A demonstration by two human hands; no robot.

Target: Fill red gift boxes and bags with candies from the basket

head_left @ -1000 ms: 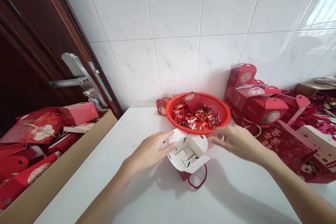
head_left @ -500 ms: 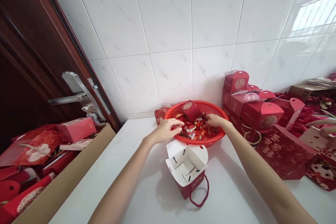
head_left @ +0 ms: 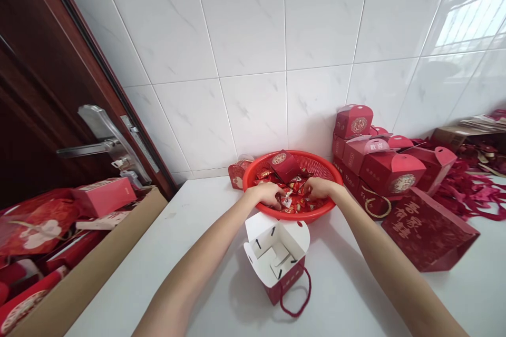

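A red plastic basket point(head_left: 337, 169) by the wall holds several wrapped candies point(head_left: 297, 201) and a small closed red box point(head_left: 283, 165). My left hand point(head_left: 270, 195) reaches in at the near left, its fingers curled down around candies. On the right side of the pile my right hand point(head_left: 319, 188) is bent the same way, its fingertips partly hidden among the wrappers. In front of the basket stands a dark red gift box point(head_left: 285, 280) with its flaps open and its white inside showing. A dark red cord handle point(head_left: 308, 295) hangs on its near right side.
Folded red boxes point(head_left: 391, 171) are stacked right of the basket, beside a larger red bag point(head_left: 429, 231). Red ribbons point(head_left: 470, 192) lie farther right. At left, a cardboard carton point(head_left: 114, 255) of red packaging stands near a door handle point(head_left: 89, 148).
My left hand has moved from above the basket's near left rim down into the candies. My right hand has curled deeper. Another person's hand and a printed packet at far right have left view.
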